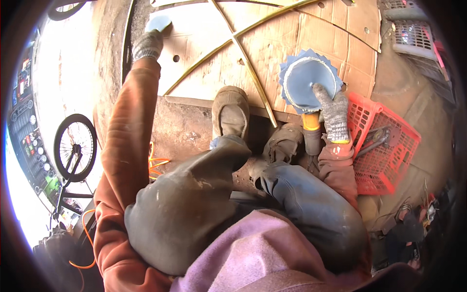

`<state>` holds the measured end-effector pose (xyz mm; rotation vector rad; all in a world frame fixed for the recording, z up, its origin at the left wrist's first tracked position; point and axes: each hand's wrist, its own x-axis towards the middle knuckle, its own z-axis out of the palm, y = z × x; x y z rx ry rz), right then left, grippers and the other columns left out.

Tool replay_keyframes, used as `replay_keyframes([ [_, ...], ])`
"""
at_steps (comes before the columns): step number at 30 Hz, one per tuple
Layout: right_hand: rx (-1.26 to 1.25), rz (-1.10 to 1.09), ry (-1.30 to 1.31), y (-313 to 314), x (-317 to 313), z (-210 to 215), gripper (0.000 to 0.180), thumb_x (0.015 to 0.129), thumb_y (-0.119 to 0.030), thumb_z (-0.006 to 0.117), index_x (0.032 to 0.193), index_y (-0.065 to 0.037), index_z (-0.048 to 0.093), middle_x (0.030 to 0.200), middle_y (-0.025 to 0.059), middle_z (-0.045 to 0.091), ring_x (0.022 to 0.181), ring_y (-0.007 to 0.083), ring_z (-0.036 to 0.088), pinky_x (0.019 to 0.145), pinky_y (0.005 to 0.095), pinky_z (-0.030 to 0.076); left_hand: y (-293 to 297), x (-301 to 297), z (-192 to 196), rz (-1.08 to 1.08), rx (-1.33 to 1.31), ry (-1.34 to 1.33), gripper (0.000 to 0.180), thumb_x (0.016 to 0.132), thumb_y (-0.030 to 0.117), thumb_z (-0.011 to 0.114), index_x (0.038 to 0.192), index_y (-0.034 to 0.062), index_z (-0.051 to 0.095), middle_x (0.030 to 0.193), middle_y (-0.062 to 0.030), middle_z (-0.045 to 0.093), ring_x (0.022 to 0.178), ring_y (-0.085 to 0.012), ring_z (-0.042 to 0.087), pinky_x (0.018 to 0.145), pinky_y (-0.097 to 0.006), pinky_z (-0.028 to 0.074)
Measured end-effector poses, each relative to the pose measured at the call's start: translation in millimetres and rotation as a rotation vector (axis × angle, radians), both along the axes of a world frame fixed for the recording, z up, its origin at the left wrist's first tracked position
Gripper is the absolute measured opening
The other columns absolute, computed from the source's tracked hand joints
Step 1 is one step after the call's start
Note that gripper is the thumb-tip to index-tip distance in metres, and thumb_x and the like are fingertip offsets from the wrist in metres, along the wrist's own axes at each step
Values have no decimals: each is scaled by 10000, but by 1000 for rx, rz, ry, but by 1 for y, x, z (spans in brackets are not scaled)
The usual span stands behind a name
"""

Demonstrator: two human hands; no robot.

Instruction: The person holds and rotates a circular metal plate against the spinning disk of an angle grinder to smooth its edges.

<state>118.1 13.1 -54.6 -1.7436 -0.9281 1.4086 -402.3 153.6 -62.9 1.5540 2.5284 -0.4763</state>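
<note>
1. The right hand (334, 113), in a grey knitted glove, is at the right of the middle of the frame. Its fingers lie flat and spread on a round blue disc (307, 80); they press on it and are not closed around it.
2. This disc lies on top of a stack of more blue discs on the cardboard sheet (311, 34), in the upper right part of the frame.
3. The left hand (147, 45), also gloved, is in the upper left of the frame. It holds one blue disc piece (159, 22) by the edge, fingers closed on it.
4. Thin golden metal strips (248, 63) cross on the cardboard, between the two hands.
5. A red plastic crate (389, 146) stands just beside the right wrist, at the right.
6. Two worn shoes (230, 112) rest at the lower edge of the cardboard, in the centre.
7. A bicycle wheel (75, 146) is at the left edge.
</note>
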Motion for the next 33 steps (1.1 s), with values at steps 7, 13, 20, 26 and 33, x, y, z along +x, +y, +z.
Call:
replay_keyframes([
  [7,-64,18,-22,2,-11,33,391,857,-211,812,1116,52,682,984,100,731,840,139,665,753,316,551,-19,132,54,-587,637,-672,204,970,220,604,1075,83,713,963,-136,715,872,-312,686,809,-378,542],
  [13,80,139,-221,1,-3,12,452,828,-210,800,1192,18,662,1077,146,738,987,180,693,869,342,545,-89,276,67,-1337,486,-750,280,809,153,717,1085,123,684,1201,-68,664,1093,-267,637,908,-423,500],
  [20,-45,95,-201,3,-1,14,408,845,-155,752,1194,33,655,1082,136,735,992,195,695,867,340,549,-115,293,46,-1347,404,-678,281,743,219,708,1012,145,677,1316,-51,593,1246,-275,536,982,-448,445],
  [26,0,-162,405,-4,9,-11,582,965,-478,583,1244,30,635,1098,115,721,994,186,685,873,328,550,-117,296,47,-1357,416,-647,275,745,235,712,1008,156,691,1306,-50,594,1237,-273,535,984,-458,443],
  [33,168,120,-31,2,-9,19,540,898,-396,740,1229,22,650,1078,133,738,962,207,700,850,340,544,-115,293,52,-1375,364,-724,350,744,230,728,1086,161,706,1291,-66,601,1208,-288,553,981,-463,456],
])
